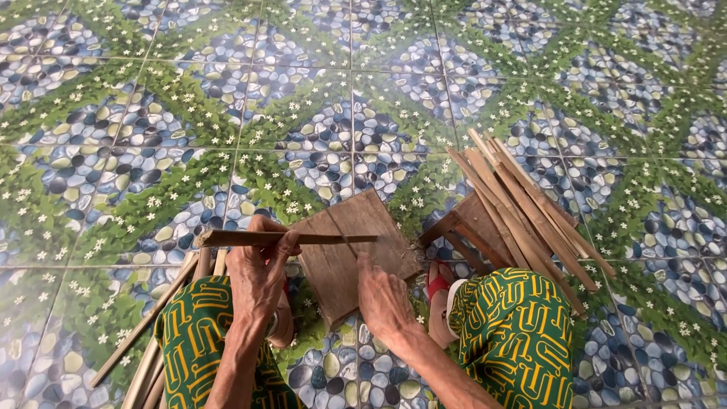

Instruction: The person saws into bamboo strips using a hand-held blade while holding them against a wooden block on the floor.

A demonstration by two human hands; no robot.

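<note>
The left hand gripped 1 bamboo strip, held level above a wooden board; the right hand pressed its fingers on that board, just below the strip's tip. More bamboo strips leaned on a small stool to the right.

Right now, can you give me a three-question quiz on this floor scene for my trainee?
1. True or false: the left hand holds a bamboo strip that lies roughly level across the view.
2. Which thing lies under the right hand? A) a wooden board B) a metal tray C) a folded cloth
3. Fill in: the bundle of bamboo strips at the right leans on a small wooden ____.

Key
1. True. The left hand's grip closes round the strip near its left end.
2. A. The wooden board lies flat on the tiled floor, and the right hand presses on it by the strip.
3. Stool.
</note>
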